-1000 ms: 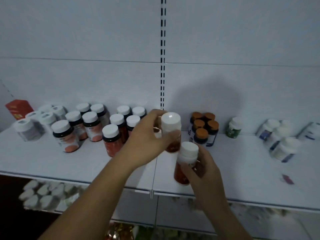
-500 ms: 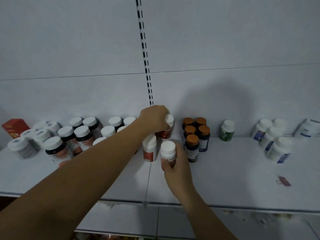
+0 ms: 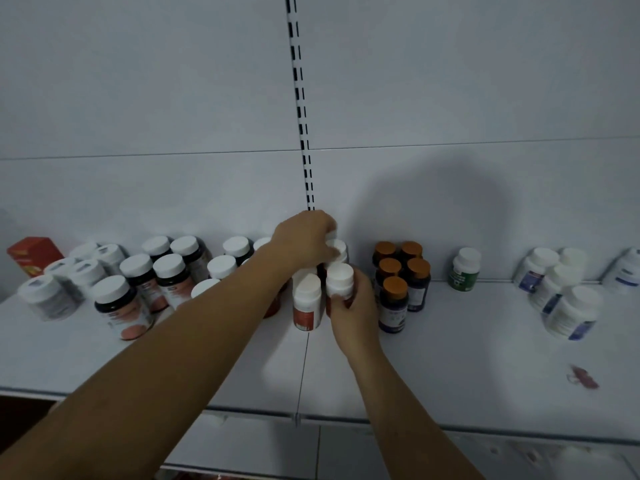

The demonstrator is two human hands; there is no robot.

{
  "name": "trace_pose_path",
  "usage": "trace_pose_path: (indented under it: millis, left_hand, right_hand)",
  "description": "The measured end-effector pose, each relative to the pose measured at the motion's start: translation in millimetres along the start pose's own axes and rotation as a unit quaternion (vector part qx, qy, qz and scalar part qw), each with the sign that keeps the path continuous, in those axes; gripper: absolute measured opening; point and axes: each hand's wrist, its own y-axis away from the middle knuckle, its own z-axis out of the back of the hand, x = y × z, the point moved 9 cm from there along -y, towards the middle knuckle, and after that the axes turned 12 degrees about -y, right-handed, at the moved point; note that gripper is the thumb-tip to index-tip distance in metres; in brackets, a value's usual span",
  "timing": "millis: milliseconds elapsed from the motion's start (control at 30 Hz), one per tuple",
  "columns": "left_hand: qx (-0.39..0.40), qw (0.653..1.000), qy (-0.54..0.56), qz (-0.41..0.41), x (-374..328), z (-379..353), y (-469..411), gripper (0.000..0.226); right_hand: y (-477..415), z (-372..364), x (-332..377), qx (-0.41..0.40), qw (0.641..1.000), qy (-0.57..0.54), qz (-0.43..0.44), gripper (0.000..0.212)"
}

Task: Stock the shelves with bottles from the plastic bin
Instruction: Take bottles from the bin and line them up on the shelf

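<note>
Beside five orange-capped bottles [image 3: 394, 289], left hand [image 3: 304, 241] and right hand [image 3: 354, 315] grip two bottles [image 3: 340, 278].

A red box [image 3: 33, 255] is sitting far off to the left, right up against the white back wall [image 3: 138, 98]. Its writing is too blurry to read. A thin metal strip [image 3: 300, 109] with little dark holes is running straight down the middle of that wall. A big gray shadow [image 3: 436, 209] is lying on the wall to the right of the strip. A small red scrap [image 3: 583, 378] is lying flat, far to the right, all by itself.
</note>
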Motion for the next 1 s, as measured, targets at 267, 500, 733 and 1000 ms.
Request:
trace_pose_path:
  millis: [267,500,733,1000]
  left_hand:
    - [-0.247,0.854,0.443,0.115,28,25,161,0.018]
    - [-0.225,0.868,0.420,0.142,37,-36,193,0.021]
    - [-0.196,0.858,0.448,0.156,32,-53,193,0.022]
    - [-0.238,0.879,0.389,0.141,56,-10,214,0.028]
  right_hand:
    - [-19,-7,-11,0.018,1.000,-0.001,-0.003,0.048]
    - [-25,-11,-19,0.029,1.000,0.004,-0.003,0.044]
    - [-20,-10,-11,0.023,1.000,0.004,0.011,0.045]
    - [15,-27,68,0.081,0.987,0.065,0.122,0.046]
